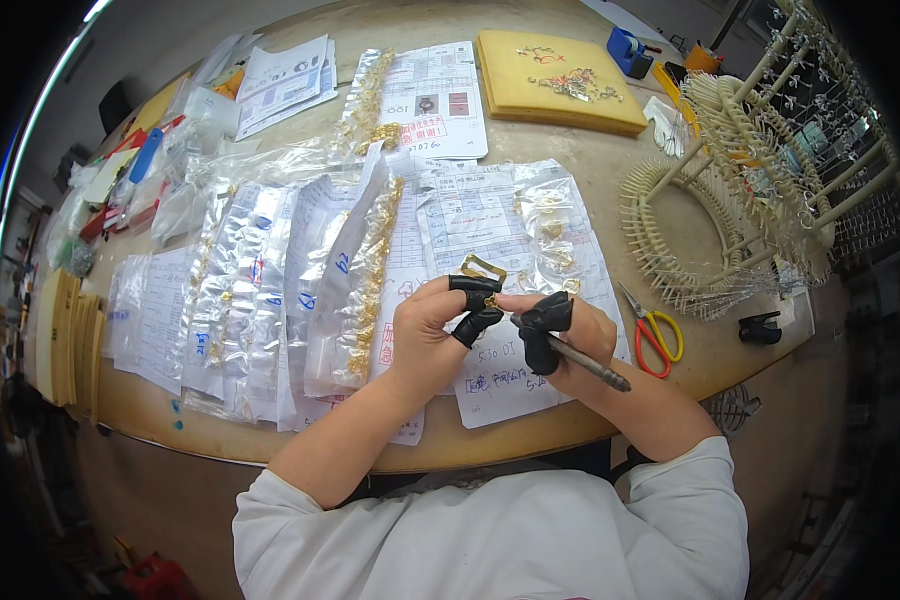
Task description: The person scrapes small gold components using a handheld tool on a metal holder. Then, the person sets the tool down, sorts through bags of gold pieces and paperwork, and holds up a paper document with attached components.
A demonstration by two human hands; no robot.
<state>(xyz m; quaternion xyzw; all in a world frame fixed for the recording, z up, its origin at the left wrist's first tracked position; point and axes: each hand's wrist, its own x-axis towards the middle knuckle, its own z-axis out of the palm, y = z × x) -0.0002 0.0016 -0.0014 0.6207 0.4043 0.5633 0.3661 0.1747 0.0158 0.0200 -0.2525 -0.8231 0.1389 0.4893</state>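
My left hand point(435, 318), with black covers on its fingers, pinches a small gold-coloured metal piece point(490, 301) above the papers. Just beyond those fingertips is a gold rectangular open frame point(483, 267); whether it joins the pinched piece I cannot tell. My right hand point(575, 328), also in black finger covers, is closed around a slim tool with a grey-brown rod handle point(592, 367). Its tip end meets the left fingertips, where the fingers partly hide it. Beneath both hands lie printed and handwritten sheets point(505, 385).
Clear bags of gold-coloured jewellery parts point(370, 300) cover the left middle. Red-and-yellow-handled scissors point(657, 340) lie right of my right hand. Farther right stand cream pegged racks point(660, 235). A yellow board point(560, 80) bearing small metal pieces and a blue tape dispenser point(630, 52) are at the back.
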